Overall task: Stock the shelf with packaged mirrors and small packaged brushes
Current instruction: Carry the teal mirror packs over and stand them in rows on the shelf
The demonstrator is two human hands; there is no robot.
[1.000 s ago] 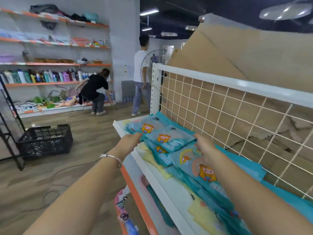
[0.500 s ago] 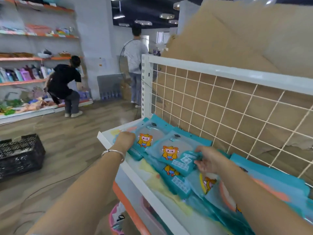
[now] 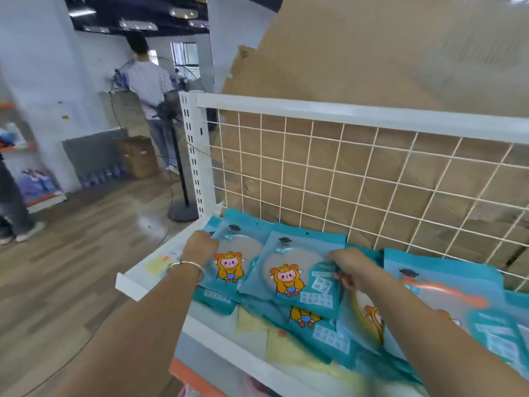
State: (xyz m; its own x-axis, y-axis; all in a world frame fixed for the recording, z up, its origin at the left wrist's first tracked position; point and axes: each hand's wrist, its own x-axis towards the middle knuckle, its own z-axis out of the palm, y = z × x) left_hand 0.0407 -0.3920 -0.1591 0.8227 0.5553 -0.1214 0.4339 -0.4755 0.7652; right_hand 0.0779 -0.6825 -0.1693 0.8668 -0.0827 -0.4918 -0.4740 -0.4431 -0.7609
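Observation:
Several teal packaged mirrors with a cartoon figure lie overlapping on the white shelf (image 3: 160,265). My left hand (image 3: 200,247) grips the left edge of the leftmost mirror pack (image 3: 237,253) near the shelf's end. My right hand (image 3: 350,265) pinches the right side of the second mirror pack (image 3: 292,270), which lies partly over the first. More teal packs (image 3: 440,285) lie to the right, one showing an orange shape. Lower packs are partly hidden under my arms.
A white wire grid (image 3: 343,173) backs the shelf, with brown cardboard (image 3: 386,58) behind it. A standing fan (image 3: 177,156) and a person (image 3: 148,81) are on the wooden floor to the left. Yellow labels (image 3: 286,348) lie on the shelf front.
The view has swung right and closer to the shelf. Both hands have moved toward the back of the shelf, and the two mirror packs now lie nearer the wire grid.

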